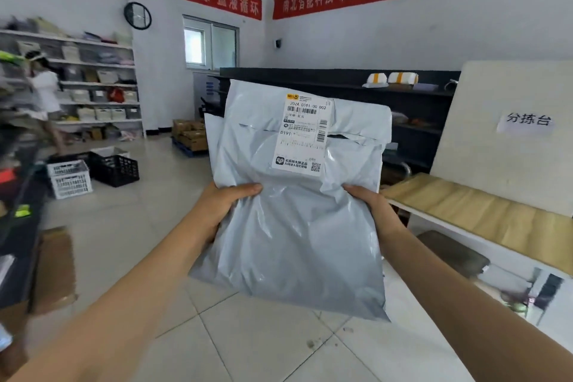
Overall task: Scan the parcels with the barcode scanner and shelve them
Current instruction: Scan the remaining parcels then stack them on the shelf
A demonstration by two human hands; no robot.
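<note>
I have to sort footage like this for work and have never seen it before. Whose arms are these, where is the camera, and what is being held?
There is no machine here. A person wears one wide-angle camera on the head, so you see their own two bare arms from above.

The left hand and right hand grip the sides of a grey plastic parcel, thumbs on the front, holding it upright in the air. Its white shipping label with barcodes faces the camera.

Around them is a storeroom. White shelves with bins stand at the left, and a black crate and a white crate sit on the floor. A table is at the right. No barcode scanner is in view.
</note>
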